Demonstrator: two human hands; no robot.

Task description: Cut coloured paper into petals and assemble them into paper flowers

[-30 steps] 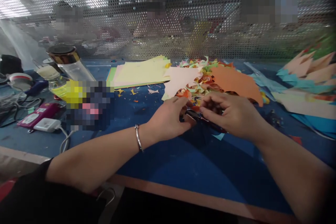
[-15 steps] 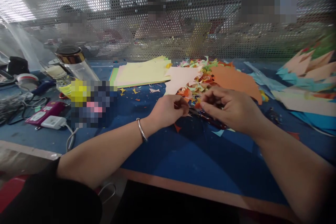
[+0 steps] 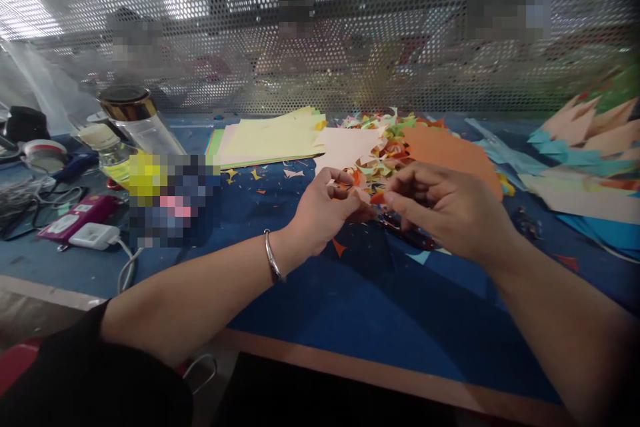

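My right hand (image 3: pixel 440 210) pinches a small orange paper scrap (image 3: pixel 379 199) between thumb and fingertips. Close by on the left, my left hand (image 3: pixel 325 213), with a silver bangle at the wrist, has its thumb and fingers curled together. What those fingers hold is too small and blurred to name. Beneath my right hand lies a dark-handled tool, perhaps scissors (image 3: pixel 407 232), partly hidden. Behind both hands spreads a heap of coloured paper offcuts (image 3: pixel 380 163), with a pale pink sheet (image 3: pixel 340 147) and a larger orange sheet (image 3: pixel 455 153) beside it.
A stack of yellow sheets (image 3: pixel 275 137) lies at the back. On the left stand a clear bottle (image 3: pixel 150 127), a magenta power strip (image 3: pixel 77 217) and a white plug (image 3: pixel 95 235). Folded peach and blue paper pieces (image 3: pixel 590 133) are at right. A perforated metal screen (image 3: pixel 240 80) rises behind.
My left hand has turned a little, its fingers lifting slightly. The orange scrap now shows plainly at my right fingertips. The view has shifted slightly.
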